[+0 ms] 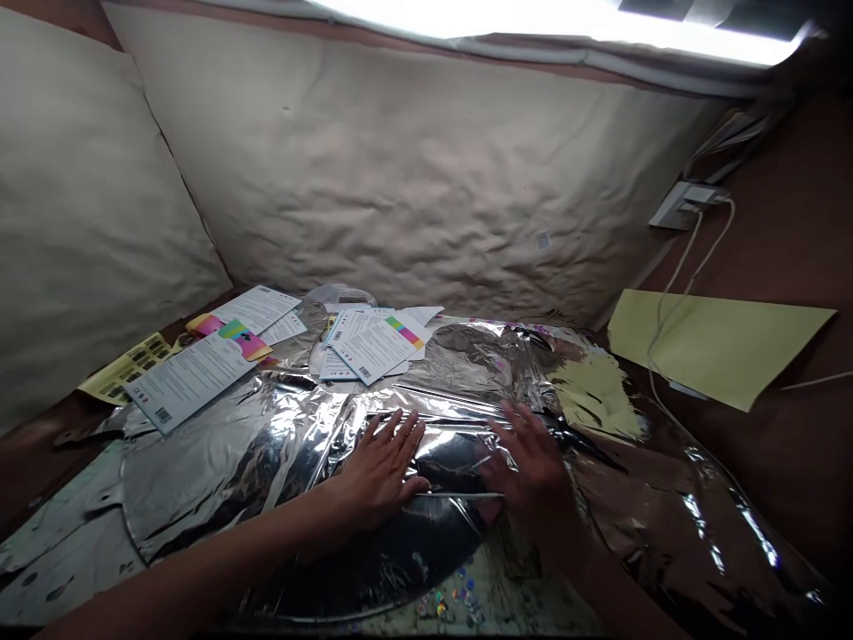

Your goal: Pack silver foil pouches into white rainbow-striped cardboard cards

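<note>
A mirror-like silver foil sheet (453, 453) lies on the worktop, partly folded, with a straight edge running between my hands. My left hand (383, 462) rests on it palm down, with its fingers spread. Across from it, my right hand (533, 458) is at the foil's right side, fingers apart and slightly blurred; whether its palm touches the foil is hard to tell. Below the fold, a dark, reflective rounded part (373, 560) of the foil curves toward me. Neither hand grasps anything visible.
Printed white cards with coloured stripes (383, 347) lie at the back, and more printed cards (196, 378) are to the left. A yellow label sheet (133, 366) is beside them. Cables hang from a socket (686, 204) above a yellow paper (713, 342). Small colourful bits (453, 600) dot the worktop.
</note>
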A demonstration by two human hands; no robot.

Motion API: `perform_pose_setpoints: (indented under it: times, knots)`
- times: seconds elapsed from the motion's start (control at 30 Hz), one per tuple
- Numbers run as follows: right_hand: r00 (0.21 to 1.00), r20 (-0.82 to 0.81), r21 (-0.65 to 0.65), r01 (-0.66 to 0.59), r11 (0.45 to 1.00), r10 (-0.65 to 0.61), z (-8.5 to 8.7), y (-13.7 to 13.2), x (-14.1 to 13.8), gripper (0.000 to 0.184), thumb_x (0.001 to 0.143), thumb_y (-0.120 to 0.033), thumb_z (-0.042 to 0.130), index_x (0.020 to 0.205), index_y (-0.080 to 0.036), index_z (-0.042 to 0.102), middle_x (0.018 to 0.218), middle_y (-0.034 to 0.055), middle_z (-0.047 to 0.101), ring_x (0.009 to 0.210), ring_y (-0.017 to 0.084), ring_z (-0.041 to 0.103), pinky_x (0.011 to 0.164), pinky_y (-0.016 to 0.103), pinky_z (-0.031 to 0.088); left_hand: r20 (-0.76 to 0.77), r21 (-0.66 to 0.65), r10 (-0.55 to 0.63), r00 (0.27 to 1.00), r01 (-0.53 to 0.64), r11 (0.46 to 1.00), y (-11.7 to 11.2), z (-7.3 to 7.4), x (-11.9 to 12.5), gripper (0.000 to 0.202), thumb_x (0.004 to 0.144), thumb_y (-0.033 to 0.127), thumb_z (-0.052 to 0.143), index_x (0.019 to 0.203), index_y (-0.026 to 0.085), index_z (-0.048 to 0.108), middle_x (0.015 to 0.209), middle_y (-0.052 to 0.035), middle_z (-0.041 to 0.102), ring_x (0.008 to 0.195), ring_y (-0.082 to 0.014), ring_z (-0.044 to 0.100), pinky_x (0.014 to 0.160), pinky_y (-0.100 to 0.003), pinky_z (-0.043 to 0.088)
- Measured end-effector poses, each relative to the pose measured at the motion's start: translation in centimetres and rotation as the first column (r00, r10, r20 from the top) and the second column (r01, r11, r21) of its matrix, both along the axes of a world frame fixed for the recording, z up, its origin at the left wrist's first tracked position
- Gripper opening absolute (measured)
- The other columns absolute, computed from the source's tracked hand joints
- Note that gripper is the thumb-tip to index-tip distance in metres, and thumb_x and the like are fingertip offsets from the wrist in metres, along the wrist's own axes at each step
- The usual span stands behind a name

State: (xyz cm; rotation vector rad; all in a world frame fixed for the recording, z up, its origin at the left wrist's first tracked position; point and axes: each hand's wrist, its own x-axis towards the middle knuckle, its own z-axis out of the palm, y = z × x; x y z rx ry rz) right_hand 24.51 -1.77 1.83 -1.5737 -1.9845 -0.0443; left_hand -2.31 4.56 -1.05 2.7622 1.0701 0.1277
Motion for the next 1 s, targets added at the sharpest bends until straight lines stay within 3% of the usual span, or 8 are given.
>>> perform_pose_setpoints:
  times: [0.03,0.1,0.23,0.4,0.6,0.8,0.9,1.0]
  knots:
    - [0.993,0.095,-0.017,-0.075,0.997,0.076,0.0,-0.3,-0.9,0.044,0.092,-0.027,0.054,0.136,-0.022,0.056,0.153,0.0077,0.042,0.147,0.032,0.024,0.118,0.053,0.025,0.006,0.005,-0.006,1.000,0.006,1.000,0.1,-0.2,-0.1,0.074,0.097,0.064,0.027,0.156,0.020,0.019,0.163,-0.0117,0.014,0.150,-0.0341,0.010,0.118,-0.057,0.003]
    - [0.960,0.205,-0.194,-0.150,0.969,0.190,-0.2,-0.4,-2.3,0.053,0.094,-0.037,0.053,0.145,-0.024,0.045,0.159,0.0067,0.031,0.148,0.032,0.020,0.118,0.053,0.024,0.004,0.008,0.007,1.000,-0.008,1.000,0.3,-0.3,-0.1,0.075,0.097,0.065,0.027,0.157,0.021,0.018,0.163,-0.0117,0.012,0.150,-0.0339,0.008,0.118,-0.056,0.003]
    - [0.949,0.250,-0.452,-0.059,0.890,0.190,-0.8,0.7,-2.8,0.064,0.096,-0.058,0.041,0.152,-0.029,0.032,0.162,0.0077,0.020,0.148,0.033,0.019,0.116,0.057,0.021,-0.044,-0.044,0.102,0.994,-0.104,0.994,0.8,1.1,0.1,0.081,0.091,0.073,0.032,0.156,0.025,0.021,0.163,-0.0137,0.008,0.149,-0.0379,0.003,0.117,-0.057,0.008]
    - [0.945,0.313,-0.392,0.039,0.919,0.094,-1.3,0.7,-1.6,0.069,0.096,-0.059,0.039,0.155,-0.025,0.026,0.163,0.0095,0.015,0.150,0.030,0.012,0.119,0.051,0.017,-0.066,-0.137,0.050,0.997,-0.059,0.989,1.9,2.4,-0.1,0.081,0.088,0.077,0.032,0.155,0.034,0.019,0.163,-0.0110,0.009,0.149,-0.0381,0.006,0.116,-0.057,0.009]
    - [0.951,0.307,-0.406,0.097,0.909,0.035,-1.9,-0.3,-0.6,0.072,0.099,-0.059,0.029,0.155,-0.016,0.023,0.162,0.0110,0.016,0.150,0.027,0.014,0.120,0.047,0.021,-0.086,-0.130,0.018,0.996,-0.030,0.991,2.7,1.9,-0.7,0.078,0.088,0.075,0.039,0.154,0.037,0.021,0.164,-0.0104,0.006,0.149,-0.0406,0.005,0.115,-0.061,0.008]
    - [0.925,0.369,-0.353,0.231,0.907,-0.092,-2.1,-2.9,-0.5,0.075,0.097,-0.061,0.034,0.151,-0.008,0.035,0.157,0.0144,0.029,0.146,0.032,0.026,0.118,0.054,0.024,-0.081,-0.126,-0.129,0.988,0.118,0.985,3.6,2.7,-1.6,0.079,0.087,0.071,0.047,0.154,0.038,0.021,0.164,-0.0098,0.008,0.148,-0.0400,0.008,0.115,-0.061,0.012]
    - [0.936,0.347,-0.323,0.174,0.930,-0.055,-2.5,-6.7,-0.5,0.071,0.097,-0.057,0.038,0.151,-0.011,0.034,0.156,0.0147,0.031,0.143,0.034,0.033,0.115,0.056,0.030,-0.080,-0.041,-0.127,0.989,0.124,0.991,3.3,3.0,-1.9,0.068,0.090,0.056,0.055,0.151,0.039,0.030,0.164,-0.0078,0.012,0.149,-0.0390,0.011,0.115,-0.061,0.011]
    - [0.956,0.244,-0.320,-0.080,0.944,0.163,-2.6,-11.2,-0.1,0.058,0.097,-0.046,0.046,0.150,-0.024,0.038,0.152,0.0088,0.041,0.136,0.029,0.046,0.109,0.047,0.042,-0.018,0.103,-0.069,0.997,0.070,0.992,2.9,2.7,-2.0,0.053,0.093,0.032,0.055,0.144,0.038,0.044,0.163,-0.0059,0.020,0.148,-0.0372,0.015,0.115,-0.058,0.014]
